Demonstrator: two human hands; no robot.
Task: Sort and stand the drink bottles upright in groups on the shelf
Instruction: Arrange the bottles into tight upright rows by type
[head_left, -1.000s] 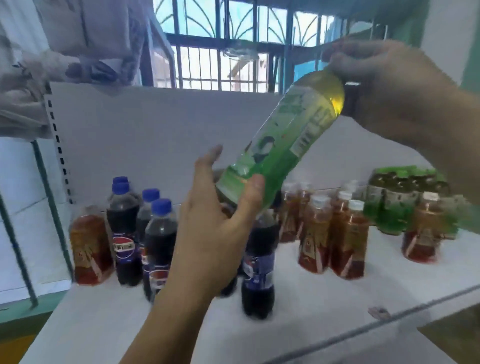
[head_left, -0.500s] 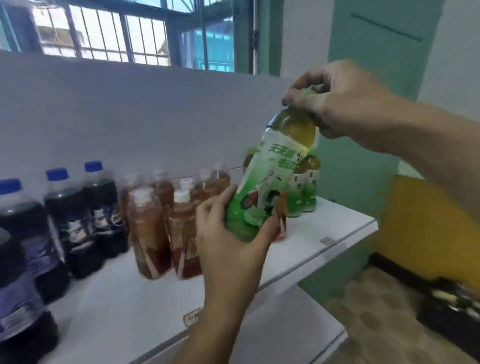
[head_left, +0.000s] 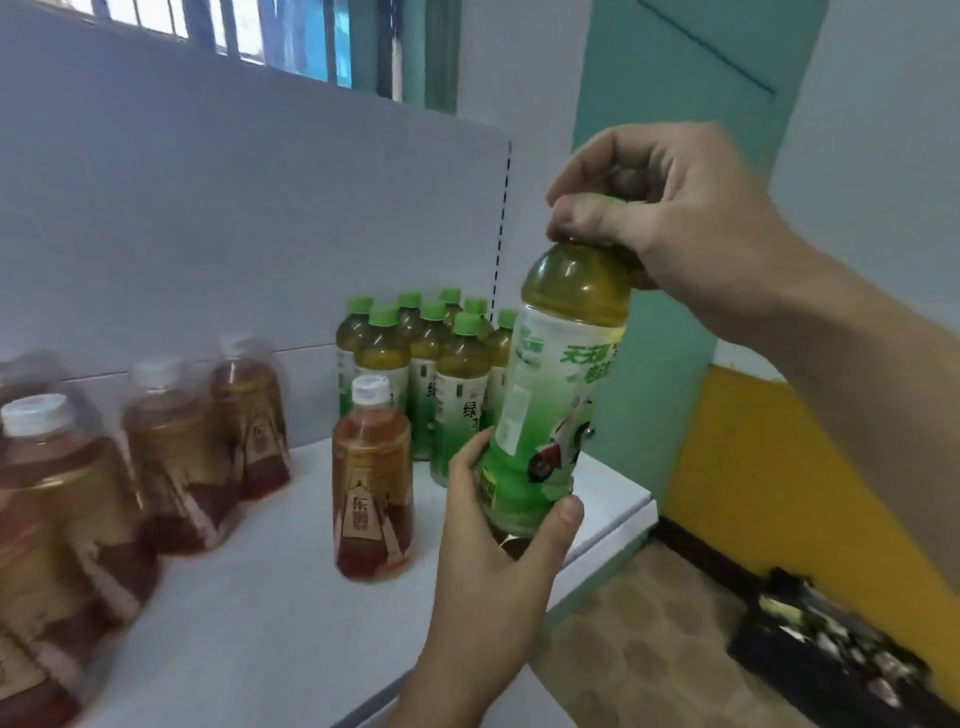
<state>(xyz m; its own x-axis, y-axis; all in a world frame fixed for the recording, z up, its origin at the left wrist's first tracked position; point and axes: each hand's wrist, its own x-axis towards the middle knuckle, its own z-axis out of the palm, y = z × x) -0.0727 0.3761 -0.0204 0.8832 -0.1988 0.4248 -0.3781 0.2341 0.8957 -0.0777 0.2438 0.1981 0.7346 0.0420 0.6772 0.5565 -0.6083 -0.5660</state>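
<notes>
I hold a green tea bottle (head_left: 558, 395) nearly upright above the right end of the white shelf (head_left: 270, 613). My right hand (head_left: 660, 202) grips its cap and neck from above. My left hand (head_left: 498, 540) grips its base from below. Just behind it, a group of green-capped tea bottles (head_left: 431, 364) stands upright against the back panel. One brown tea bottle (head_left: 373, 478) with a white cap stands alone to the left of my left hand. Several more brown tea bottles (head_left: 176, 452) stand further left, blurred.
A white back panel (head_left: 208, 234) closes the shelf's rear, with a barred window above. The shelf's right edge (head_left: 623, 525) drops off toward a teal door and a yellow wall. A dark crate (head_left: 841, 660) of items lies on the floor at lower right.
The view has swung right and the cola bottles have left the frame. The green tea bottle has gone from strongly tilted to almost upright and moved right, next to the green-capped group.
</notes>
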